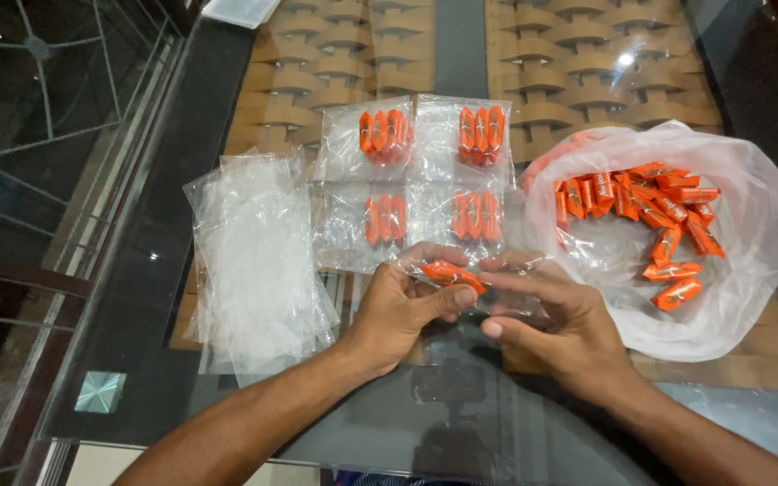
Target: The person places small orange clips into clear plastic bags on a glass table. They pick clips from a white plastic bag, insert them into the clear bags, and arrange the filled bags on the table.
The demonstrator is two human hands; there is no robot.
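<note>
Hands packing orange foil-wrapped candies [450,274] into a small clear plastic pouch [506,292].
Left hand [398,310] pinches candies; right hand [556,324] grips the pouch; big white plastic bag [749,234] at two o'clock.

Glass desk [164,234] with bags and candy on it.
Left: stack of empty clear bags [254,261]. Middle: four filled bags [425,180] in a two-by-two block, touching, each holding a few orange candies. Right: big open plastic bag [749,225] with loose orange candies [659,216] inside. Woven wood base shows through the glass top.
</note>
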